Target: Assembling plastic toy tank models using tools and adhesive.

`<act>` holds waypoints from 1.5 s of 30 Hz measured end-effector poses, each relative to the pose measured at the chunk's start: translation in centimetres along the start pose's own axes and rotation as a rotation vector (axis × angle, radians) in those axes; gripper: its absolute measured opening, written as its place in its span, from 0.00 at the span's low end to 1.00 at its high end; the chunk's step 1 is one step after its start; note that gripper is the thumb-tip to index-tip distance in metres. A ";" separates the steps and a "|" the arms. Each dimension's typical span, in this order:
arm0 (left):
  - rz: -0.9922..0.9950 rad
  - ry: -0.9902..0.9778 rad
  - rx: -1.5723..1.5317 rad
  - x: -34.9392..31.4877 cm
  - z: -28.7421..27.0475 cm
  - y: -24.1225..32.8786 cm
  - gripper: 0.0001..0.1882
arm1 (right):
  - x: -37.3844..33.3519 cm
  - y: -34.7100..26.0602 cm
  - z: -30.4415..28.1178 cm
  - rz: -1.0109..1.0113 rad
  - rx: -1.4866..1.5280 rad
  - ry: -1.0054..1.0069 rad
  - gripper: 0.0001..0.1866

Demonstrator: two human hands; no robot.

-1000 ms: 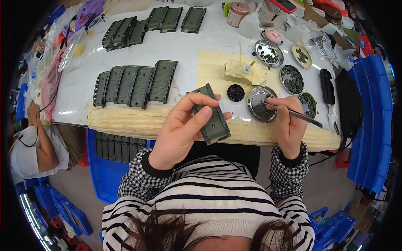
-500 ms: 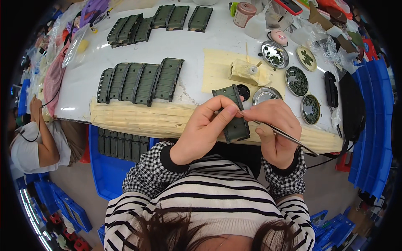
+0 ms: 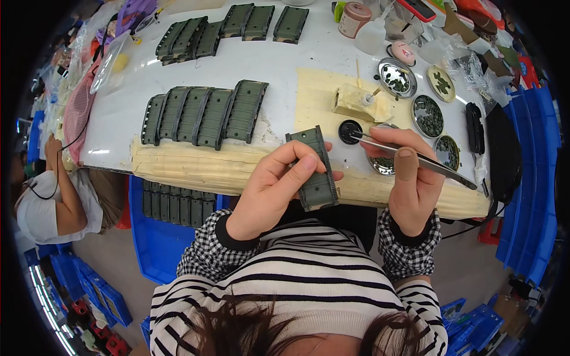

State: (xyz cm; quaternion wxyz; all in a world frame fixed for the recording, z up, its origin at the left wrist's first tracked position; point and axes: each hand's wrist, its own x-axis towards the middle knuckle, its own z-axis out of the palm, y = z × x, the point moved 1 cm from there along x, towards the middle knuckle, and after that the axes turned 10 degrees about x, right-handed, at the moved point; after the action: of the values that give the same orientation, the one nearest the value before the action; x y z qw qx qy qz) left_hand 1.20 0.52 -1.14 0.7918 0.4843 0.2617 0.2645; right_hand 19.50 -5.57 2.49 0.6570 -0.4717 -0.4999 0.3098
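Two hands work over the near edge of a white table [image 3: 297, 53], which is padded there with cream tape. The left hand [image 3: 274, 187] grips a dark green ribbed plastic part [image 3: 313, 169], thumb and fingers closed round its left side, holding it just above the table edge and in front of the striped shirt. The right hand [image 3: 409, 178] pinches a pair of metal tweezers [image 3: 415, 155], fingers clenched round the shaft; the tips point left and end at a small black round cap [image 3: 349, 132] lying on a cream sheet, just beside the top of the held part. Whether the tips touch the cap I cannot tell.

Behind the left hand, a row of matching green parts [image 3: 205, 113] lies side by side on the table, and a second row [image 3: 234, 26] sits near the far edge. More of them fill a blue bin [image 3: 151, 237] below the table. To the right, several round metal dishes [image 3: 428, 115] hold tiny dark pieces, and a cream block [image 3: 356, 102] stands beside them. Another person in white [image 3: 50, 202] sits at the far left
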 end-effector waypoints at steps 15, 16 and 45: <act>0.035 0.035 -0.067 0.0 -2.5 1.0 0.10 | 18.5 6.2 0.0 0.073 -0.574 -0.740 0.16; 0.026 0.032 -0.065 0.1 -2.6 1.1 0.10 | 18.6 7.5 0.3 0.073 -0.546 -0.727 0.18; 0.048 0.162 -0.128 1.4 -3.4 1.9 0.11 | 18.7 9.6 0.8 0.102 -0.380 -0.716 0.21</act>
State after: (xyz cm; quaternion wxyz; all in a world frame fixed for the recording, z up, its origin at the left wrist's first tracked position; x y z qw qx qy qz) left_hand -0.42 4.35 -0.94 0.7909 0.4157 0.2956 0.3379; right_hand 25.12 14.59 0.37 0.3263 -0.4711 -0.7216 0.3886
